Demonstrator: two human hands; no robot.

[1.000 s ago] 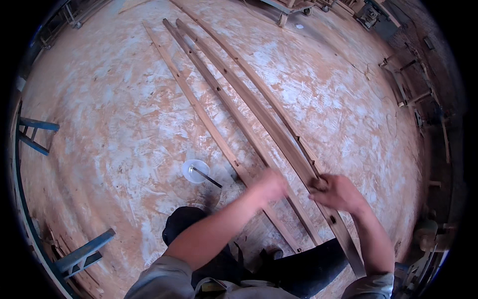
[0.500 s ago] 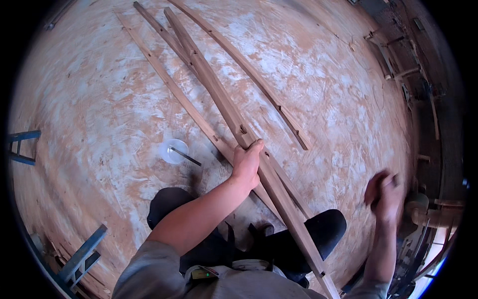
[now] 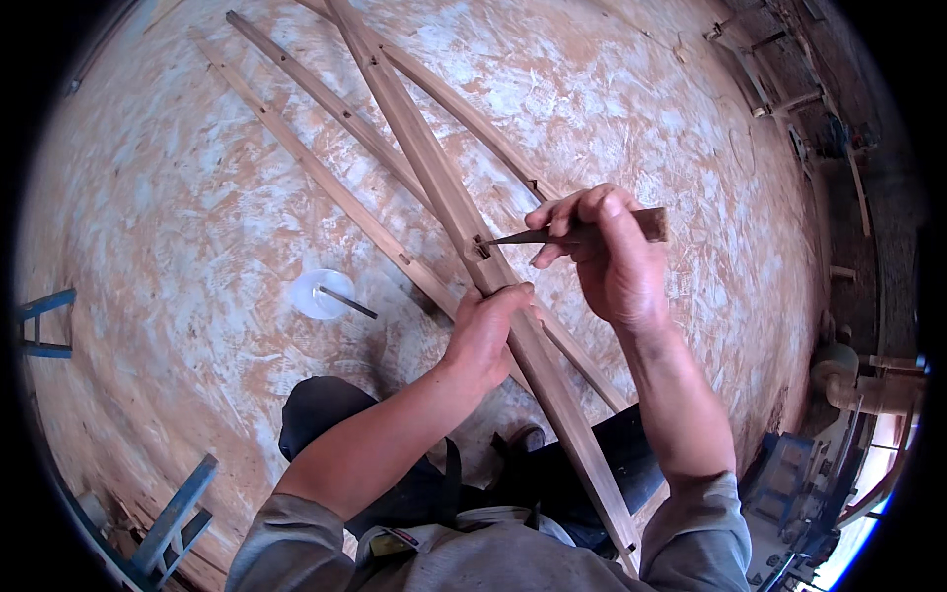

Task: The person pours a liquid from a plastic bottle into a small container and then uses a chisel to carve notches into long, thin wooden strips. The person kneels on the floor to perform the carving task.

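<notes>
My left hand (image 3: 485,331) is wrapped round a long squared wooden rail (image 3: 434,183) that slants over my lap from the far left to the near right. Just beyond those fingers, a small dark mortise (image 3: 481,247) is cut into its upper face. My right hand (image 3: 623,259) is closed round a dark tapered pointed tool (image 3: 528,237) with a blunt brown end (image 3: 652,224). The tool lies nearly level, its point at the mortise; whether it enters the hole, I cannot tell.
More notched wooden rails lie on the pale, smeared floor, one to the left (image 3: 326,178) and one to the right (image 3: 469,113). Left of my knee is a clear round dish (image 3: 314,294) with a dark rod (image 3: 347,302). Blue stands (image 3: 173,513) line the left; machinery (image 3: 838,380) stands right.
My right hand has come in from the far right, bringing the pointed tool to the mortise. My left hand keeps its grip, while the rail's far end appears shifted slightly in view.
</notes>
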